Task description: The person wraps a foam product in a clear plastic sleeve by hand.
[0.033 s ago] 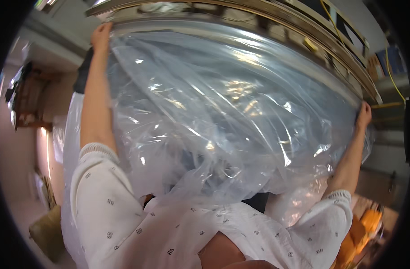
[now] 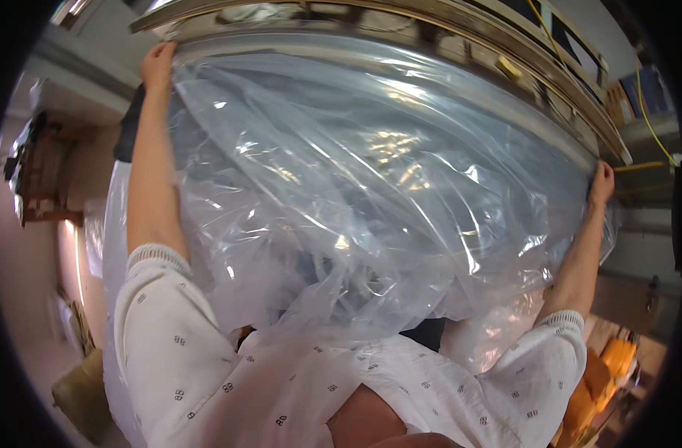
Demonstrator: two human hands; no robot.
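Observation:
A broad sheet of clear plastic film (image 2: pixel 341 164) stretches between my two hands, shiny and creased, its lower part bunched against my body. At the far left my left hand (image 2: pixel 159 66) is closed on the top corner of the film. My right hand (image 2: pixel 601 183) pinches the opposite end at the far right. Both arms are spread wide. The film's upper edge runs taut in a curve from hand to hand, just below a long metal-framed machine edge (image 2: pixel 445 19).
Beyond the film lies the machine's long rail, with a small yellow piece (image 2: pixel 508 68) on it. A yellow cord (image 2: pixel 642 104) hangs at the right, near blue boxes (image 2: pixel 645 91). An orange object (image 2: pixel 617 358) stands lower right, a wooden rack (image 2: pixel 46 168) at the left.
Hardly anything differs. The view has shifted slightly, so my hands and the film sit a little further left; both hands keep their hold.

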